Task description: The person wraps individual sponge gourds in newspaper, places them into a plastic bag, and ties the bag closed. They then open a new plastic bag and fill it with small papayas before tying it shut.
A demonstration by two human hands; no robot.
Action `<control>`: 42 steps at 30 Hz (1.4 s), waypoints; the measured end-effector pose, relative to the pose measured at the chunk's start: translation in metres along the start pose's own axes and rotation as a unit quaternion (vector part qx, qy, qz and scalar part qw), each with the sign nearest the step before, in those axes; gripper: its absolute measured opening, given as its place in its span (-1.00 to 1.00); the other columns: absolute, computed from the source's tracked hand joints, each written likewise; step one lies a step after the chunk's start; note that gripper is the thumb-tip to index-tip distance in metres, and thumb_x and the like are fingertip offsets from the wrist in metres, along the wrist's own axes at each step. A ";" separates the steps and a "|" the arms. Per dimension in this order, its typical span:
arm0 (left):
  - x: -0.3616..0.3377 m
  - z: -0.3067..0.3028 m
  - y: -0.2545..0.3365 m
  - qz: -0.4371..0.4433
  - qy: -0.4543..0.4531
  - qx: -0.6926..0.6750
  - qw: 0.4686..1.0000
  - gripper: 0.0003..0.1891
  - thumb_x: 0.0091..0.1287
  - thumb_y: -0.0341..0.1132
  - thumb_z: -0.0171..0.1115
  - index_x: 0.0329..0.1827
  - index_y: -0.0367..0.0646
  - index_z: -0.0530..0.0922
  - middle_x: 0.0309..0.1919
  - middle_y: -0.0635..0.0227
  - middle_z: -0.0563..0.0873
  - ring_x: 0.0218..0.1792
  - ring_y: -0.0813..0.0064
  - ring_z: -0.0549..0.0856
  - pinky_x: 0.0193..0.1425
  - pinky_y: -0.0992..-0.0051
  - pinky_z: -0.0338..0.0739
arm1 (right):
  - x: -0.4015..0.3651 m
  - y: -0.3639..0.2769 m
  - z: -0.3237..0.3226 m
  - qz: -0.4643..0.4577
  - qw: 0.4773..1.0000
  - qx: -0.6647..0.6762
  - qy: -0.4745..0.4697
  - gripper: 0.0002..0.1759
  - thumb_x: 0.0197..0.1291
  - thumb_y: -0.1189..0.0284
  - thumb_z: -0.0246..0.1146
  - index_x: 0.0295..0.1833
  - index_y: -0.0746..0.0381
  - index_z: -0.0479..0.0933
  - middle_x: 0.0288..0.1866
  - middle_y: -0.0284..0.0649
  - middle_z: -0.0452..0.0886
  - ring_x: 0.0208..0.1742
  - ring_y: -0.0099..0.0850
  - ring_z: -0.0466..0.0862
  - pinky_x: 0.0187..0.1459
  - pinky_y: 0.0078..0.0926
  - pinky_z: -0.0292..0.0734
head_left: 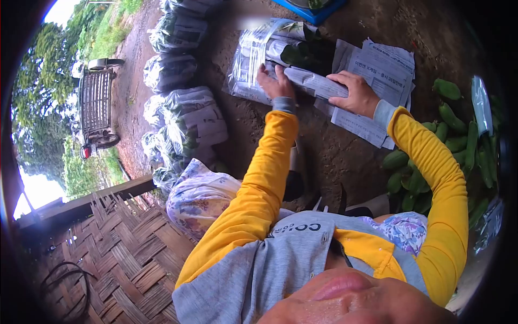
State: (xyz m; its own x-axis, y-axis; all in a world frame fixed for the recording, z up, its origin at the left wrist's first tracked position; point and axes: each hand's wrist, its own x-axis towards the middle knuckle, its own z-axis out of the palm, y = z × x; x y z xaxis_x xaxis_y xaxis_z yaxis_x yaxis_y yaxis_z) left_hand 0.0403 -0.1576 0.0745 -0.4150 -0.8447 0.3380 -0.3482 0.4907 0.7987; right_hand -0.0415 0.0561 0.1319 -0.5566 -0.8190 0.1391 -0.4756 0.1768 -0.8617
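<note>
Two bare hands, one job: a newspaper roll lying at the near side of a clear plastic bag, low on the brown earth floor in front of the person.

Roll: pale grey newsprint, long and narrow, fairly straight, slightly slanted, small print along it. Contents covered, can't tell what's inside. Left end is at the bag, right end by the loose newspaper sheets. How far it sits inside the plastic, can't tell.

Left hand: grip part open, thumb and fingers spread, resting over the roll's left part and the bag edge. Firm hold or just pressing, can't tell.

Right hand: grip half open, fingers along the top of the roll's right end, thumb on the near side, roll between them.

Bag: on its side, glossy and creased with bright glare, more newspaper bundles packed inside. Dark green produce shows at their right ends.

Around it: sheets stacked loosely askew, Korean print on them. Green oblong fruits heaped on the right. Filled bags lined up on the left, same paper-and-plastic look. Blue tray cut off at the top edge.
</note>
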 end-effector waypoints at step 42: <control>-0.207 0.251 0.125 0.329 -0.360 0.192 0.852 -0.35 0.19 -0.02 0.05 0.33 -0.05 0.18 0.40 0.21 0.09 0.41 0.10 0.00 0.32 -0.16 -0.13 | -0.309 0.226 -0.466 0.441 0.542 0.061 0.713 -0.59 0.22 0.34 0.12 0.18 0.19 0.33 -0.15 -0.19 0.50 -0.30 -0.38 0.48 -0.29 -0.31 0.43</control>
State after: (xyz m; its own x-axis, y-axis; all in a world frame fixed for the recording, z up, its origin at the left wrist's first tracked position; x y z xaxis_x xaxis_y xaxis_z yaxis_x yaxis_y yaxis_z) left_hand -0.1285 0.1323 -0.0203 -0.9861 -0.0773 0.1469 -0.0327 0.9580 0.2847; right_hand -0.2946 0.6030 0.1215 -0.5328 0.8243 -0.1914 0.4031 0.0484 -0.9139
